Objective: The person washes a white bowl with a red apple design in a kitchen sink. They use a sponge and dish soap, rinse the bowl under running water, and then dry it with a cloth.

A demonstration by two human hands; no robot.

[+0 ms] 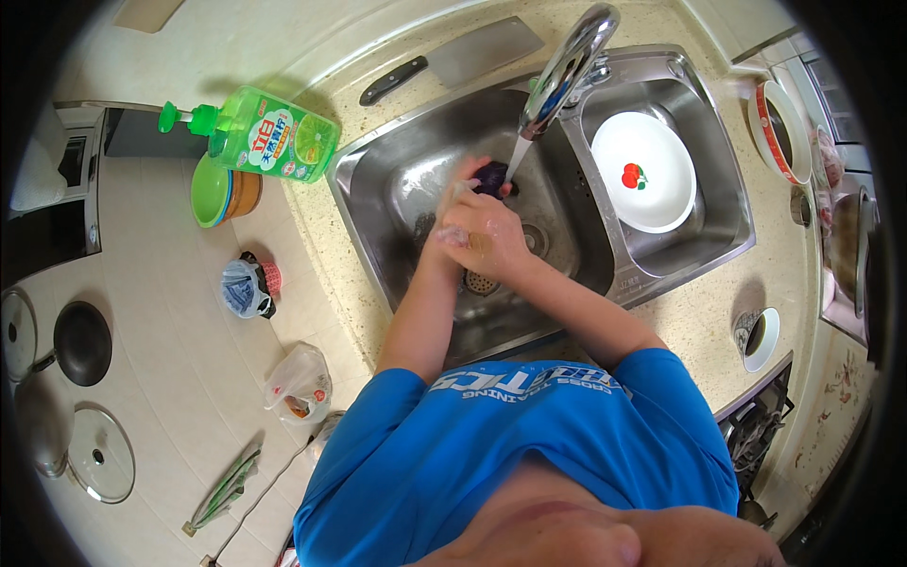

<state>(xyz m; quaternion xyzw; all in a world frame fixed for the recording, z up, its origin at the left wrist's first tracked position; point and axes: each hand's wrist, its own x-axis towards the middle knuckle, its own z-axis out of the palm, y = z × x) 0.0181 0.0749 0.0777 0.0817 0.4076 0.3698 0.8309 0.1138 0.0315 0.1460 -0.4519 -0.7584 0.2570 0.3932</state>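
Above the large left basin of the steel sink (418, 152), my left hand (457, 195) has its fingers around a dark purple object (491, 178), perhaps a piece of eggplant. Water runs from the chrome faucet (567, 67) right beside that object. My right hand (490, 234) is wet, its fingers bent, and lies across my left hand near the wrist. It covers part of the left palm, and whether it grips anything is hidden. Below the hands, a perforated drain strainer (482, 282) shows in the basin.
A cleaver (489, 51) lies behind the sink. A green dish soap bottle (276, 135) stands at the left rim. The right basin holds a white bowl (645, 177). A patterned cup (759, 340) and a red-rimmed white bowl (769, 135) sit on the right counter.
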